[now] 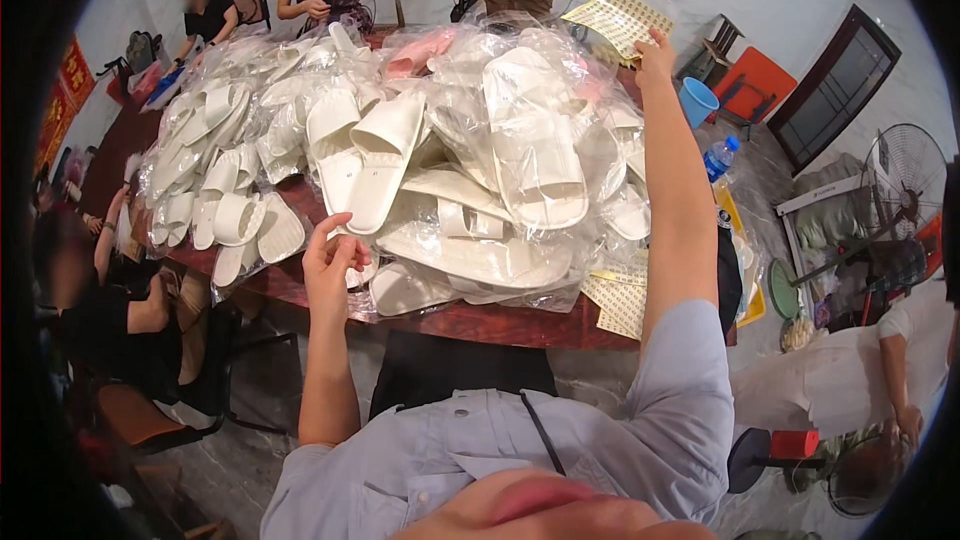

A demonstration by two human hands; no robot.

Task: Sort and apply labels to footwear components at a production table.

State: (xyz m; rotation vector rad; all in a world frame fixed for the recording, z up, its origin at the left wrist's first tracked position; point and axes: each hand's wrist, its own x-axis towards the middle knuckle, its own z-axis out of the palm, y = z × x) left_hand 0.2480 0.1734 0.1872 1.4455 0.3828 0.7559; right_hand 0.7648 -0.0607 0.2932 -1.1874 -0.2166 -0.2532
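Note:
My right hand point(655, 52) reaches far across the table and pinches the corner of a yellow sticker sheet point(615, 18) lying at the far right. My left hand point(330, 258) hovers near the front edge of the table with its fingers curled together, thumb and fingertips touching, beside a bagged white slipper point(372, 162); whether it holds anything small I cannot tell. A big heap of white slippers in clear plastic bags point(520, 150) covers the dark red table point(480, 323) between my arms.
More sticker sheets point(620, 300) lie at the near right edge. A blue cup point(697, 100) and a water bottle point(718, 157) stand on the right. People sit at the left and far side; another person crouches low right. A fan point(905, 175) stands right.

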